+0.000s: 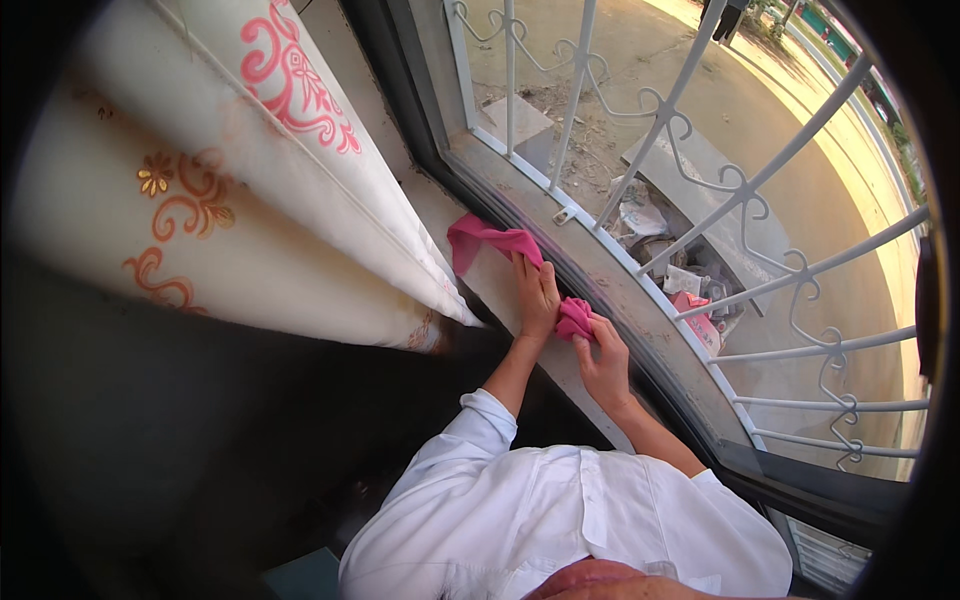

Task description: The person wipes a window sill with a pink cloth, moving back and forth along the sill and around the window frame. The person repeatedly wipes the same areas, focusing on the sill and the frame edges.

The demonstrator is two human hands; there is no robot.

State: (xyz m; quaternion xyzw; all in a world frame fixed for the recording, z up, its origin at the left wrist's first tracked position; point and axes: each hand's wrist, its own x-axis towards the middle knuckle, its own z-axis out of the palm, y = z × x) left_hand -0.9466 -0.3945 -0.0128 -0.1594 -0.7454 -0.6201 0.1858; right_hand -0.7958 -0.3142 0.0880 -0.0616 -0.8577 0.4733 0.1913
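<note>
A pink cloth [499,236] lies partly over the pale window sill [487,283], close to the dark window track. My left hand [537,300] holds this part at its fingertips, fingers stretched forward. Between my two hands a crumpled wad of pink cloth [575,319] shows, gripped by my right hand [606,364] between thumb and fingers. Whether both pink parts join behind my left hand is hidden. Both hands are over the sill, beside the sliding-window track [555,262].
A white curtain [360,225] with pink and orange scrolls hangs at the left. White metal window bars [667,112] stand beyond the track. Outside are a stone slab [712,202], litter [682,281] and, farther off, a person's legs [727,22].
</note>
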